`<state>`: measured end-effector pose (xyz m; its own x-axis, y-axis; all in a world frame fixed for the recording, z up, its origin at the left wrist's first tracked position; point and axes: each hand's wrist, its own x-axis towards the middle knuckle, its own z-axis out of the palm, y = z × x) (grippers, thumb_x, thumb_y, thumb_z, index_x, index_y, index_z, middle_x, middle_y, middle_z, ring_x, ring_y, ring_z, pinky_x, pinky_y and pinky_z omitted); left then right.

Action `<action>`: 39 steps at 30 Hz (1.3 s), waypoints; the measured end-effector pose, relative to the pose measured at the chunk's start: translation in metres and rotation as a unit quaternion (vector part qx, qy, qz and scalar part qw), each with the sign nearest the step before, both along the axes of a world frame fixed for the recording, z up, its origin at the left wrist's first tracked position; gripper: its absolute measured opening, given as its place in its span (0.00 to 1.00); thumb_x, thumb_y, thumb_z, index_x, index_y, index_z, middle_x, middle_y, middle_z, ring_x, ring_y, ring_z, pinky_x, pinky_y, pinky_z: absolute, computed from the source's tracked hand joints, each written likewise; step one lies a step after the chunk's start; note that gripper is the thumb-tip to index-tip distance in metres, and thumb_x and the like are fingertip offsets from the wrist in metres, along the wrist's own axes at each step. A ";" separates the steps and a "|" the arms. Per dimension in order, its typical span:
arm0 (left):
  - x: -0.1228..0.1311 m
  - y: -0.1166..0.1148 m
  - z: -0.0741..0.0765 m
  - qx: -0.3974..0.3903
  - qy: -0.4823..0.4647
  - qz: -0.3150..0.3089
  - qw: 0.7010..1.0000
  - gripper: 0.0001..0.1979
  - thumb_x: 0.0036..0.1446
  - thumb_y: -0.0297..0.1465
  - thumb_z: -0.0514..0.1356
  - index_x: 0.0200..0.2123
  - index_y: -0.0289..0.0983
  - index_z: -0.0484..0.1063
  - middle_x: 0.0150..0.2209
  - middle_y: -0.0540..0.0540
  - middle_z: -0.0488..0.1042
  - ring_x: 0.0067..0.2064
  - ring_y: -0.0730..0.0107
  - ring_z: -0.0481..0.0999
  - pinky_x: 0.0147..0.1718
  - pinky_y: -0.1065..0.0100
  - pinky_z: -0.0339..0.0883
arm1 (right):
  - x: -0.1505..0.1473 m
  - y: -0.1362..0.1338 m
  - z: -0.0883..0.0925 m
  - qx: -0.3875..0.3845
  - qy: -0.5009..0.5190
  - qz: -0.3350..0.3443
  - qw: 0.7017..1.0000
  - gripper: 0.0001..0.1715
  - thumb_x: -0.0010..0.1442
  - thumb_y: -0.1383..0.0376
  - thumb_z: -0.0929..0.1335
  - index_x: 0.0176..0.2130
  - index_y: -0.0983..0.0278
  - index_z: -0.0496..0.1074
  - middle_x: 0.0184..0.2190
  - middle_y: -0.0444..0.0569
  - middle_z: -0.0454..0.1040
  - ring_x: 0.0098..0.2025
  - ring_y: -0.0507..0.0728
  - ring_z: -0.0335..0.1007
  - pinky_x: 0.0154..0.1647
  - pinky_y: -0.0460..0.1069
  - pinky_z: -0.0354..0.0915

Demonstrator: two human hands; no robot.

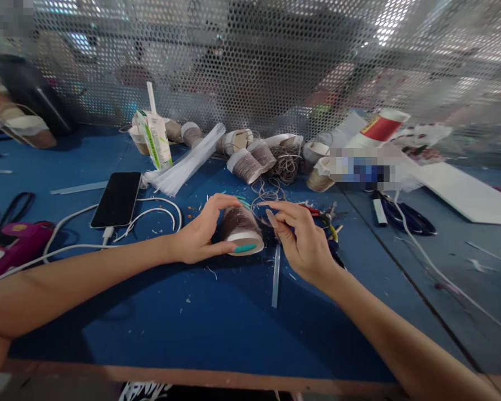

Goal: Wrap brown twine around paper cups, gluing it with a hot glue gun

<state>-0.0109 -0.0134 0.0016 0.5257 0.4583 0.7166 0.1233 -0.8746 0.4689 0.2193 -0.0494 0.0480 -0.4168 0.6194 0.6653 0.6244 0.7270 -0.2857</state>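
A paper cup (240,223) wrapped in brown cord lies on its side on the blue table, its white rim toward me. My left hand (202,234) grips it, thumb at the rim and fingers over the top. Just right of the cup, my right hand (303,239) is closed with thumb and fingertips pinched together. Thin cord (269,192) loops between the cup and those fingertips and appears to run into the pinch. Below the right fingers rests a translucent stick (276,278). Red- and yellow-handled pliers (329,214) lie partly behind the right hand.
Cord-wrapped cups (246,166), a cord tangle (287,162) and a bundle of translucent sticks (187,167) line the back, before a perforated metal screen (275,67). At left are a phone (117,200) on a white cable and a purple glue gun (23,245). Scissors (404,214) lie right.
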 end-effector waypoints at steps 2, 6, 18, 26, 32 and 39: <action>0.001 0.003 0.002 0.024 0.007 -0.004 1.000 0.32 0.60 0.45 0.61 0.61 0.40 0.53 0.54 0.37 0.63 0.57 0.51 0.67 0.56 0.45 0.67 | -0.001 0.000 0.000 0.014 -0.001 -0.006 1.000 0.13 0.71 0.64 0.60 0.52 0.56 0.66 0.42 0.51 0.78 0.36 0.55 0.74 0.41 0.52 0.72; 0.004 0.005 0.001 0.063 0.000 -0.008 0.998 0.32 0.60 0.46 0.61 0.61 0.41 0.52 0.52 0.38 0.65 0.55 0.51 0.69 0.57 0.44 0.65 | -0.002 -0.001 0.000 0.025 -0.005 -0.007 1.000 0.12 0.71 0.64 0.60 0.51 0.55 0.67 0.43 0.50 0.79 0.36 0.56 0.75 0.41 0.54 0.73; 0.005 -0.001 0.002 0.112 -0.027 0.033 0.993 0.32 0.59 0.44 0.62 0.60 0.42 0.51 0.50 0.41 0.60 0.52 0.55 0.67 0.49 0.51 0.74 | -0.004 -0.002 -0.002 -0.010 0.033 -0.015 0.999 0.13 0.70 0.65 0.60 0.53 0.57 0.65 0.34 0.46 0.75 0.34 0.54 0.73 0.41 0.52 0.71; 0.007 -0.001 -0.004 0.052 -0.066 0.036 0.996 0.29 0.59 0.40 0.63 0.59 0.44 0.53 0.51 0.42 0.54 0.55 0.56 0.63 0.50 0.51 0.76 | -0.002 -0.002 -0.005 0.034 0.005 0.022 0.999 0.15 0.70 0.67 0.60 0.54 0.55 0.65 0.32 0.45 0.74 0.31 0.53 0.70 0.33 0.50 0.68; 0.007 -0.001 -0.004 0.078 -0.068 0.041 0.994 0.29 0.59 0.39 0.63 0.58 0.44 0.52 0.50 0.42 0.56 0.54 0.58 0.65 0.50 0.50 0.75 | -0.005 -0.003 0.000 0.033 0.028 -0.001 0.999 0.15 0.70 0.67 0.61 0.54 0.54 0.65 0.40 0.49 0.77 0.33 0.54 0.73 0.40 0.53 0.72; 0.006 0.001 -0.006 0.067 -0.057 -0.003 0.996 0.29 0.60 0.39 0.62 0.58 0.46 0.50 0.51 0.42 0.55 0.54 0.57 0.64 0.52 0.49 0.74 | -0.008 -0.001 0.000 0.045 0.001 0.010 0.999 0.08 0.67 0.72 0.63 0.37 0.59 0.63 0.51 0.55 0.71 0.43 0.55 0.75 0.43 0.53 0.73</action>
